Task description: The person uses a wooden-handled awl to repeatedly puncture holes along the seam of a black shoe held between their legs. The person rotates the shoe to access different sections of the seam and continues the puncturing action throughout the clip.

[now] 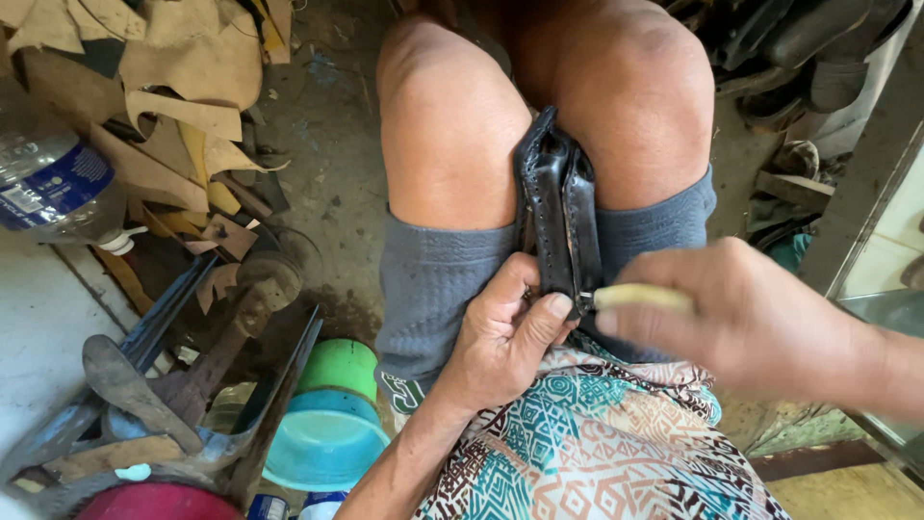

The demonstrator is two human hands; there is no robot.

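Note:
A black leather shoe (558, 207) is clamped sole-edge up between my two bare knees. My left hand (500, 332) grips its near end, thumb pressed on the leather beside the stitched edge. My right hand (746, 318) comes in from the right, closed around a tool with a pale yellowish handle (640, 297) whose metal tip touches the shoe next to my left thumb. The tool's point is hidden where it meets the leather. I wear grey shorts and a patterned shirt.
Leather scraps (164, 87) lie piled at upper left beside a plastic water bottle (53, 183). An iron shoe last stand (226, 327) and metal tools are at left. A green and blue bowl (332, 424) is on the floor. Dark shoes (799, 48) lie at upper right.

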